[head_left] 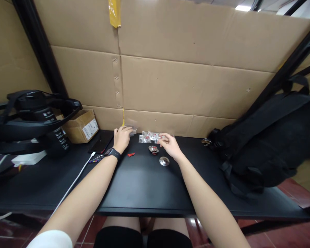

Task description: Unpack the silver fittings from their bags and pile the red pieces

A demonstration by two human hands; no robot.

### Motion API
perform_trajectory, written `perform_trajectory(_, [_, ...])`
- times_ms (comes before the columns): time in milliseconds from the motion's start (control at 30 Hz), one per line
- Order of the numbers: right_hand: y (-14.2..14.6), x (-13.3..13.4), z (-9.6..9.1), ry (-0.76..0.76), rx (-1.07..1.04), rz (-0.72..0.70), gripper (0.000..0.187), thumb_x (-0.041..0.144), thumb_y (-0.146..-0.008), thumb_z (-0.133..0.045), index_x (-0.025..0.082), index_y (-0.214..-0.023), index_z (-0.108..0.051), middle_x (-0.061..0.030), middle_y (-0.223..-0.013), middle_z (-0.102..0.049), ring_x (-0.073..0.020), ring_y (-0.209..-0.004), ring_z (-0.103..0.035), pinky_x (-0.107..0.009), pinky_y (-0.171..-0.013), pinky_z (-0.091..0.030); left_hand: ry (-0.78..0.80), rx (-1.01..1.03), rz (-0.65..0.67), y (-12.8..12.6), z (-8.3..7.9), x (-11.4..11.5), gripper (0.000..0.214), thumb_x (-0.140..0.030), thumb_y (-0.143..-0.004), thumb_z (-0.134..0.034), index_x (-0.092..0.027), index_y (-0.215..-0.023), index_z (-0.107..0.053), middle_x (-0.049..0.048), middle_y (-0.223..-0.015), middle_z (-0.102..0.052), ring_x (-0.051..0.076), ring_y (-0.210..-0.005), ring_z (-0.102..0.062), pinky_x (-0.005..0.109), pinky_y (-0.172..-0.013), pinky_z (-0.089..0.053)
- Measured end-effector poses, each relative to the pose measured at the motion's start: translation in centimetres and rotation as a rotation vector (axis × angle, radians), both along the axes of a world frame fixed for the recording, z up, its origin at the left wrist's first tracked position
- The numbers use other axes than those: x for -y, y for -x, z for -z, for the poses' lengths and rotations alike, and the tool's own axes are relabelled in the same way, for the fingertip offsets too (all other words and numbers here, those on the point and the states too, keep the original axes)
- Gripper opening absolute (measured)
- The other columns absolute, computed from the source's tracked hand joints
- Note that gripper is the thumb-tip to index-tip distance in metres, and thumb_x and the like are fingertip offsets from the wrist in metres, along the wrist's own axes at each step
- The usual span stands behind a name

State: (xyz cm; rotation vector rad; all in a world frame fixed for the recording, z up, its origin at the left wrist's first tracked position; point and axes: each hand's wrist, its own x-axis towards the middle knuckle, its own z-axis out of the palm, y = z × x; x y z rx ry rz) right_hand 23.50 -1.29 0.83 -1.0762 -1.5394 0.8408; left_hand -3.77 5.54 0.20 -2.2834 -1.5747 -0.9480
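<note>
My left hand (122, 139), a watch on its wrist, lies at the back of the black table with fingers apart, its fingertips touching a clear plastic bag (133, 129). My right hand (170, 146) pinches the edge of a small clear plastic bag (158, 137). Beside that bag lie other small bags (145, 137) with shiny round pieces and red bits inside. Between my hands sits a little stack of silver metal discs (153, 149) with red on it. A single silver disc (164, 161) lies nearer to me. A small red piece (131, 155) rests right of my left wrist.
On the left are a phone (100, 143), a white cable (74, 182), keys, a cardboard box (84, 127), a black bottle (45, 120) and a black headset-like strap. A black backpack (268, 137) leans at the right. A cardboard wall (170, 86) closes off the back.
</note>
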Motion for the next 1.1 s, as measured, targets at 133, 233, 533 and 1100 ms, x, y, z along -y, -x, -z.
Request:
perform_trajectory(133, [-0.2,0.1,0.5,-0.055,0.351,-0.033,0.015,0.027,-0.080,-0.064,0.017,-0.091,-0.068,-0.0035,-0.078,-0.070,-0.0149,-0.065,-0.060,-0.028,-0.065,-0.047,0.221,-0.095,-0.094,0.1,2.0,-1.2,0.046,-0.023,-0.095,-0.040,-0.034,-0.135,-0.059,0.0029,-0.151,-0.049,0.029,-0.140,-0.037,0.055,-0.107,-0.027])
perform_trajectory(233, [-0.3,0.2,0.6,-0.120,0.535,-0.017,0.012,0.026,-0.082,-0.065,0.019,-0.090,-0.070,-0.0048,-0.087,-0.072,-0.0167,-0.073,-0.062,-0.030,-0.072,-0.048,0.317,-0.103,-0.107,0.0,2.5,-1.4,0.048,-0.026,-0.097,-0.034,-0.033,-0.140,-0.054,0.0054,-0.154,-0.046,0.029,-0.141,-0.036,0.059,-0.107,-0.028])
perform_trajectory(533, [0.5,0.4,1.6,-0.108,0.661,-0.004,0.029,0.036,-0.080,-0.073,0.022,-0.105,-0.070,-0.0074,-0.102,-0.072,-0.0230,-0.094,-0.066,-0.034,-0.087,-0.047,0.275,-0.055,-0.050,0.1,1.7,-0.7,0.050,-0.021,-0.092,-0.040,-0.026,-0.140,-0.053,0.0141,-0.146,-0.051,0.033,-0.136,-0.040,0.058,-0.106,-0.031])
perform_trajectory(1100, [2.9,0.5,1.4,-0.125,0.414,0.214,0.023,0.037,-0.071,-0.074,0.022,-0.086,-0.066,-0.0025,-0.091,-0.073,-0.0213,-0.092,-0.067,-0.034,-0.087,-0.047,0.299,0.246,0.308,-2.1,-0.2,1.2,0.022,-0.023,-0.085,-0.054,-0.021,-0.102,-0.068,0.0071,-0.102,-0.072,0.024,-0.100,-0.065,0.041,-0.093,-0.049])
